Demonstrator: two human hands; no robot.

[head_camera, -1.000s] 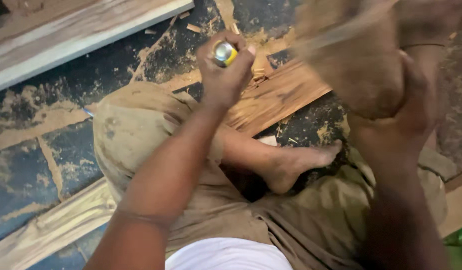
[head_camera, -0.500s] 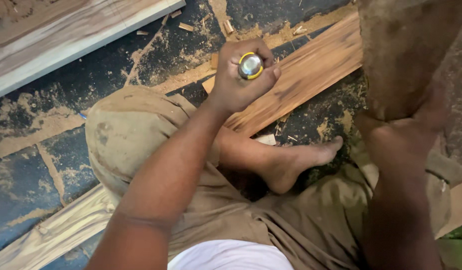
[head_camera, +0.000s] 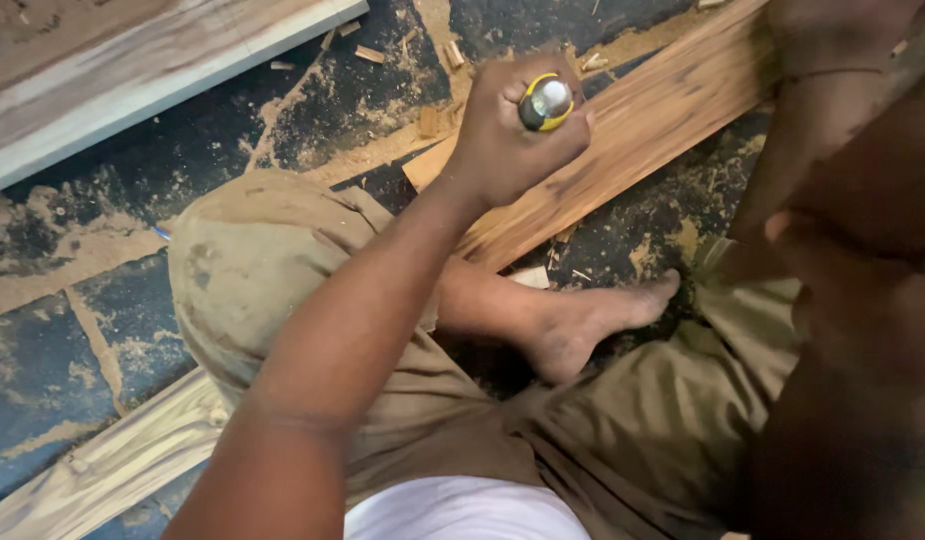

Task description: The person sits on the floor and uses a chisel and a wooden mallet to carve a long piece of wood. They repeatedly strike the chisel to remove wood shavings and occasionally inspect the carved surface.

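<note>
My left hand is a fist around a tool handle with a metal end cap ringed in yellow; the cap points up at the camera. The fist hangs over the near end of a brown wooden plank that lies slanted on the floor. The tool's working end is hidden under the hand. My right arm rises along the right edge, close and blurred, with a thin band at the wrist. My right hand is cut off by the top edge, so what it holds is hidden.
I sit on the floor in khaki trousers, one bare foot tucked beneath the plank. A pale board lies at the upper left and a lighter strip of wood at the lower left. Sawdust and chips cover the dark floor.
My left fist with the tool has shifted right and a little down, over the plank's end. The large blurred brown mass by my right hand at the top right is no longer in view.
</note>
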